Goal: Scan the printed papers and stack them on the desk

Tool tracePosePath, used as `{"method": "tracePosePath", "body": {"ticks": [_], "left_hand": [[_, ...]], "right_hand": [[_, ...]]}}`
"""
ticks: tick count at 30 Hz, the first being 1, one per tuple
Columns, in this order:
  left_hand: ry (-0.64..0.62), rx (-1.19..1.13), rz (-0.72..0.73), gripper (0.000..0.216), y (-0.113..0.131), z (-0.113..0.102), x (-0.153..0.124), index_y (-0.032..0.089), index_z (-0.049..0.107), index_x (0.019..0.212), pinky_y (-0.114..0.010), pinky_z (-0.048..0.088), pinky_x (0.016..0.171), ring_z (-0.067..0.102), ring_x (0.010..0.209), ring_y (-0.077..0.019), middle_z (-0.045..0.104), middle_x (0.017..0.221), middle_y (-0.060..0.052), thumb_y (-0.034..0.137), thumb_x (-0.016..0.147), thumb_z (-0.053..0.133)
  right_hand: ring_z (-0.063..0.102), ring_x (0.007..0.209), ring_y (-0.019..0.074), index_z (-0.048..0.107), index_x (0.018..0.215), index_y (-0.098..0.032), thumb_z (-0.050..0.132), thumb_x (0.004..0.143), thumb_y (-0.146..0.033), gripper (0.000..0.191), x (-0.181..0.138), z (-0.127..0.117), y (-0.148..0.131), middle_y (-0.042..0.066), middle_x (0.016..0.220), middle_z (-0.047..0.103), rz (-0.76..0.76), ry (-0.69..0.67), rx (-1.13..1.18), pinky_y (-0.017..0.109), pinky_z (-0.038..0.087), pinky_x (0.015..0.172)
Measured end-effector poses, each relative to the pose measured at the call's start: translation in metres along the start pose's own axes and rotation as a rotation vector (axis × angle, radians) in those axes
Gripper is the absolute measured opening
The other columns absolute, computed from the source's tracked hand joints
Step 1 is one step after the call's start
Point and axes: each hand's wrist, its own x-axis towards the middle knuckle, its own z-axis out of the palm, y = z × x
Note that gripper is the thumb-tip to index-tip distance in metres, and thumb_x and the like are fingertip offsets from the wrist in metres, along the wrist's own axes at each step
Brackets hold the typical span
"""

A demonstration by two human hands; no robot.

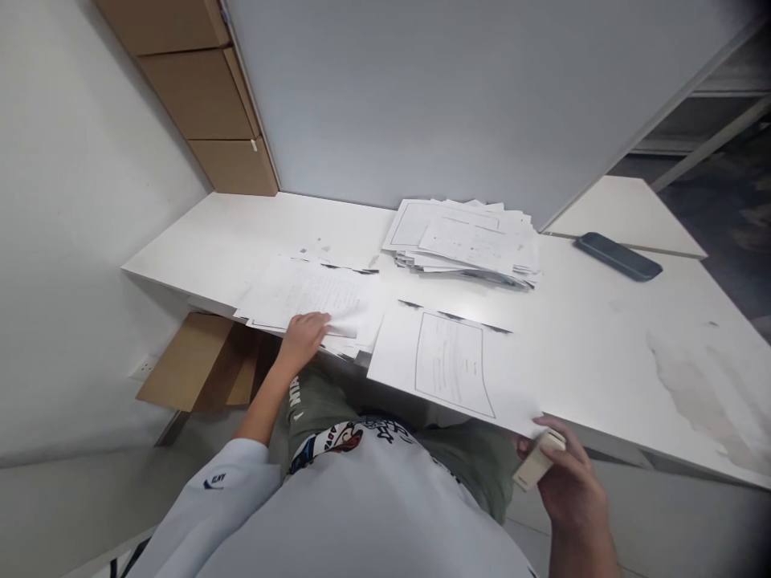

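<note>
My left hand point(306, 337) is at the front edge of a loose pile of printed sheets point(301, 289) on the left of the table. Its fingers are closed on the top paper, which creases beside them; the thumb is hidden. In my right hand point(569, 474) is a small cream stapler point(539, 459), held just off the table's front edge. Next to it, the lower right corner of a single framed-text sheet point(451, 361) reaches my fingers. This sheet lies in the middle, slightly over the front edge, with dark marks along its far side.
A thick, uneven paper stack point(467, 241) stands against the grey partition point(422, 96). A dark oblong case point(618, 257) lies at the right. Cardboard boxes point(208, 92) are piled at the back left, and an open carton point(186, 361) sits below the white table point(234, 225).
</note>
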Motion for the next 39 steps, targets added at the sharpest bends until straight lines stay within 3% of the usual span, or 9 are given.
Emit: {"method": "tracePosePath", "body": {"ticks": [5,12,16,19,24,28,32,35,39], "left_hand": [[0.404,-0.181,-0.096,0.014,0.029,-0.014,0.020,0.021,0.072,0.096,-0.040,0.037,0.108,0.061,0.114,-0.0292,0.072,0.106,-0.010,0.018,0.085,0.063],[-0.044,0.315,0.605,0.025,0.126,0.068,-0.020,0.015,0.064,0.113,-0.038,0.048,0.091,0.064,0.111,-0.0242,0.070,0.114,-0.010,0.022,0.098,0.044],[-0.140,0.409,0.820,0.029,0.138,0.125,-0.041,0.013,0.065,0.110,-0.042,0.046,0.095,0.059,0.120,-0.0284,0.068,0.119,-0.012,0.034,0.097,0.051],[-0.205,0.433,0.819,0.053,0.131,0.145,-0.041,0.012,0.062,0.121,-0.048,0.042,0.101,0.053,0.126,-0.0337,0.062,0.130,-0.016,0.055,0.091,0.054],[-0.331,0.546,0.793,0.052,0.130,0.145,-0.029,0.016,0.052,0.137,-0.048,0.039,0.103,0.045,0.133,-0.0336,0.051,0.144,-0.013,0.045,0.093,0.054],[-0.493,0.584,0.840,0.060,0.132,0.141,-0.020,0.020,0.044,0.143,-0.043,0.041,0.102,0.049,0.129,-0.0297,0.045,0.149,-0.010,0.034,0.088,0.062],[-0.472,0.610,0.860,0.079,0.122,0.139,-0.016,0.025,0.029,0.152,-0.044,0.036,0.107,0.049,0.128,-0.0275,0.035,0.156,-0.006,0.034,0.081,0.066],[-0.433,0.667,0.810,0.082,0.108,0.139,-0.013,0.030,0.023,0.154,-0.039,0.033,0.109,0.046,0.130,-0.0242,0.036,0.156,0.000,0.032,0.081,0.063],[-0.367,0.666,0.743,0.083,0.091,0.147,-0.006,0.036,0.022,0.153,-0.039,0.033,0.107,0.049,0.124,-0.0250,0.042,0.152,0.003,0.056,0.082,0.061]], "right_hand": [[0.055,0.056,0.0193,0.065,0.092,-0.023,0.079,0.053,-0.029,0.043,0.000,-0.005,0.003,0.001,0.061,0.059,0.067,-0.079,-0.064,0.027,0.038,0.048],[0.052,0.056,0.0171,0.062,0.098,-0.023,0.076,0.059,-0.032,0.042,0.001,0.021,-0.003,-0.001,0.060,0.058,0.059,-0.257,-0.108,0.027,0.036,0.051],[0.054,0.062,0.0172,0.057,0.121,-0.024,0.072,0.066,-0.031,0.057,0.008,0.018,-0.020,-0.002,0.071,0.060,0.068,-0.368,-0.237,0.028,0.041,0.056],[0.055,0.068,0.0172,0.052,0.127,-0.027,0.071,0.069,-0.037,0.062,0.028,-0.005,-0.044,0.001,0.092,0.062,-0.051,-0.158,-0.421,0.030,0.045,0.061],[0.056,0.073,0.0222,0.061,0.099,-0.021,0.063,0.074,-0.052,0.039,0.134,-0.020,-0.111,0.004,0.084,0.060,-0.335,0.361,-0.950,0.034,0.047,0.064],[0.060,0.091,0.0286,0.052,0.123,-0.015,0.061,0.077,-0.037,0.051,0.273,0.010,-0.176,0.015,0.107,0.062,-0.358,0.352,-1.465,0.036,0.046,0.076],[0.060,0.099,0.0311,0.043,0.131,-0.007,0.055,0.083,-0.027,0.054,0.385,0.031,-0.219,0.025,0.121,0.055,-0.344,0.364,-1.698,0.037,0.045,0.079],[0.061,0.099,0.0319,0.048,0.124,-0.005,0.057,0.081,-0.025,0.048,0.430,0.030,-0.233,0.025,0.113,0.060,-0.348,0.331,-1.728,0.038,0.045,0.079],[0.062,0.097,0.0342,0.054,0.117,-0.007,0.056,0.081,-0.024,0.040,0.457,0.020,-0.240,0.024,0.105,0.064,-0.360,0.306,-1.784,0.039,0.044,0.078]]}}
